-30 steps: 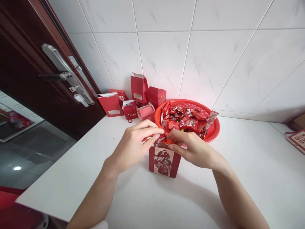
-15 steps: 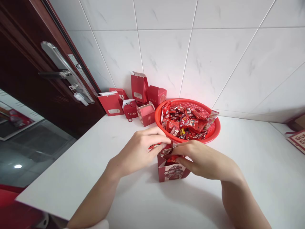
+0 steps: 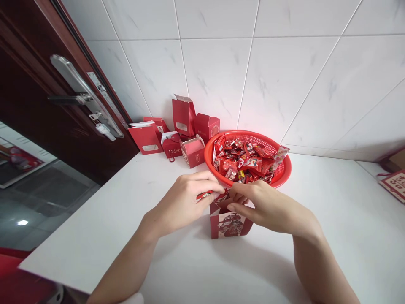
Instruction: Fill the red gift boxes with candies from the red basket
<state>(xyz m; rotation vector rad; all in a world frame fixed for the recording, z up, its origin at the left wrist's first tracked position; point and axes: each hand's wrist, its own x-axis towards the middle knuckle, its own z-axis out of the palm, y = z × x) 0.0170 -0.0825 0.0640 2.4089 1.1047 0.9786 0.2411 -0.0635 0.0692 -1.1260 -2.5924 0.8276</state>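
A small dark red gift box [image 3: 232, 224] with a printed picture on its front stands upright on the white table, its top open. My left hand [image 3: 193, 192] is closed around red-wrapped candies [image 3: 205, 195] just above the box's left side. Over the box's right side is my right hand [image 3: 257, 207], its fingers curled in toward the candies at my left fingertips and its thumb at the opening. Whatever lies between those right fingers is hidden. Just behind both hands, a red plastic basket [image 3: 286, 179] holds many red-wrapped candies [image 3: 249, 161].
Several red gift boxes [image 3: 183, 115] stand at the back left against the tiled wall [image 3: 215, 76]. A dark door [image 3: 28, 80] with a metal handle and keys is at the left, beyond the table edge. A red-and-cream printed item [image 3: 394, 185] lies far right.
The red candy under my right hand at the box opening is no longer visible. My right fingers have moved up and curled in near the candies in my left hand, which has hardly moved.
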